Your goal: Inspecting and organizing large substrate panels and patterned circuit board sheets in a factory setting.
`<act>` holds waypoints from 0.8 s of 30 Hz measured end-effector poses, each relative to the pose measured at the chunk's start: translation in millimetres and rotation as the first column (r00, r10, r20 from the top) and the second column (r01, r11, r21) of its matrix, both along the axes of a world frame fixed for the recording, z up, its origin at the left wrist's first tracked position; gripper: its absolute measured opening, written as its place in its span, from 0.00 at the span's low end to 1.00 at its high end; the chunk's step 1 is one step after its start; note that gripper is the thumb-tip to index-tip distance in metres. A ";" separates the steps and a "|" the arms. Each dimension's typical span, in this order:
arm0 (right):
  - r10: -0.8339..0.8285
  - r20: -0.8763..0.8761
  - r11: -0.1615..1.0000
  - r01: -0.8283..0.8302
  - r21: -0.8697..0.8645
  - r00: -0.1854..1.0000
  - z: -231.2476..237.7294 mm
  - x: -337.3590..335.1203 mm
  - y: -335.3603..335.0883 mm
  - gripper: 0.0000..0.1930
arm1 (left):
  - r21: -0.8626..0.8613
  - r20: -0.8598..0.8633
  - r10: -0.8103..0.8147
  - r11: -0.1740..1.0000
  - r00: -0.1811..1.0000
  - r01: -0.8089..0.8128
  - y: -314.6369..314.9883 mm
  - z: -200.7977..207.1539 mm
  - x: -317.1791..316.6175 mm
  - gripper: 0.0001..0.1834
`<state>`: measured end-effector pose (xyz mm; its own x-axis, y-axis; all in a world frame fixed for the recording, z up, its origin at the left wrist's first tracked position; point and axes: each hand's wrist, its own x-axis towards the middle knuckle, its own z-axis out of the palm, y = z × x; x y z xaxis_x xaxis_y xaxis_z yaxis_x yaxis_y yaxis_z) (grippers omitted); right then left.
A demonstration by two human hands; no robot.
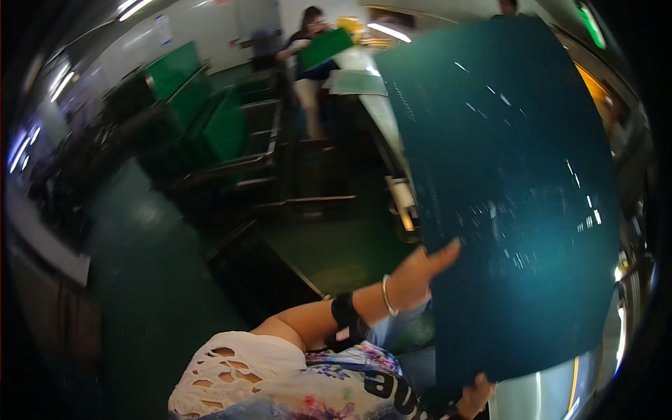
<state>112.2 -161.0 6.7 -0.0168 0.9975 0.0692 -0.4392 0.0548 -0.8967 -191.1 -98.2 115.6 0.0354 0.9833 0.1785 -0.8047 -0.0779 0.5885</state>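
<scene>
A large dark blue-green panel (511,182), pierced with many small slots and holes that let light through, is held up in front of me on the right. My left hand (416,276) grips its left edge, the thumb lying on the near face and the other fingers mostly hidden. At the panel's lower edge my right hand (476,397) is closed on it, only a few fingers showing. A metal bangle (390,295) and a black band (344,323) are on my left forearm.
Across the room a person (311,70) holds a smaller green panel (326,53) beside a pale worktable (381,115). Metal racks (266,133) with green panels (220,126) stand at the far left. A dark flat object (262,273) lies low, left of my arm. Another person's head (508,7) shows behind my panel.
</scene>
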 end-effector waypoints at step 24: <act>-0.001 0.926 0.998 0.062 -0.024 0.377 7.6 -23.6 109.6 0.17 | 0.129 -0.938 0.168 -0.644 -0.304 -0.755 -395.8 -133.7 -316.8 0.13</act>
<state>88.6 -51.3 14.3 -0.0086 0.9999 -0.0131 0.6663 -0.0041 -0.7456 -507.9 -494.1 -18.0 -0.8565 -0.4936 0.1508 -0.0395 0.3541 0.9344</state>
